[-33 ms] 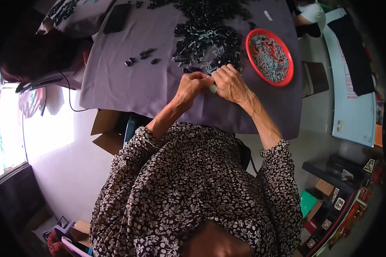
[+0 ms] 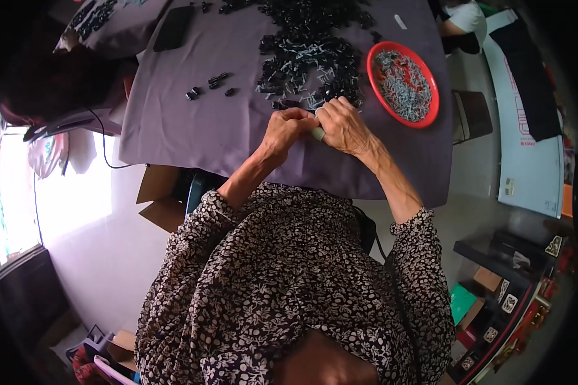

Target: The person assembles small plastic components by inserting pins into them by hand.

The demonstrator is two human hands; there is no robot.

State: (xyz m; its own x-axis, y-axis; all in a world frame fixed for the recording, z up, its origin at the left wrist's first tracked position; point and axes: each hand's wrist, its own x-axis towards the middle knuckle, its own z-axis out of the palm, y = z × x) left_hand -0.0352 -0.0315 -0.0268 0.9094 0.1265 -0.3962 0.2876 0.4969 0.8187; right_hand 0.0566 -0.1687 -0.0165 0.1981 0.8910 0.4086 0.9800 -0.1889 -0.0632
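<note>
My left hand (image 2: 285,133) and my right hand (image 2: 346,126) meet at the near edge of a heap of small black parts (image 2: 311,19). Fingertips of both are pinched together; whatever lies between them is too small and covered to name. A pale green band (image 2: 318,133) wraps a digit of my right hand. Small grey pin-like pieces (image 2: 295,82) are strewn among the nearer black parts. To the right of my right hand, a red dish (image 2: 434,97) holds many more grey pieces (image 2: 402,90).
A purple-grey cloth (image 2: 173,131) covers the table. Left of the heap lie several loose black parts (image 2: 214,82), with a flat black rectangular object (image 2: 173,29) farther back. A small white strip (image 2: 400,22) lies beyond the dish. Another person's sleeve (image 2: 470,22) shows at the far right.
</note>
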